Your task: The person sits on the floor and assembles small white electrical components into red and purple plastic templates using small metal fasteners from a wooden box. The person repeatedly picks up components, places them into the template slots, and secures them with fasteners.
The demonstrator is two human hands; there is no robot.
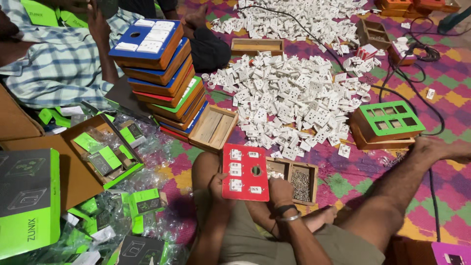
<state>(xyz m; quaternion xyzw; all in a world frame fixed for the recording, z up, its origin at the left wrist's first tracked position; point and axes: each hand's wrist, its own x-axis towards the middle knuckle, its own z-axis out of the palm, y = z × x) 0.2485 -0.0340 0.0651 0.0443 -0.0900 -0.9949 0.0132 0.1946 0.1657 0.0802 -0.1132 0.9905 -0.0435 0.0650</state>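
Hands, left (217, 185) and right (280, 190), grip a red panel (245, 172) before white switches (289, 103), beside stacked boxes (164, 73).

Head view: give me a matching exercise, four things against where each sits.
Things:
1. red rectangular switch plate
2. green plastic frame with square openings
3. blue-topped wooden box with white switches
4. small wooden tray of metal screws

Places:
A. top of the tall stack of boxes
B. held in both hands, the left hand and the right hand
C. on the mat just right of the red plate
D. on a wooden box at the right of the white parts pile

Pairs: 1-B, 2-D, 3-A, 4-C
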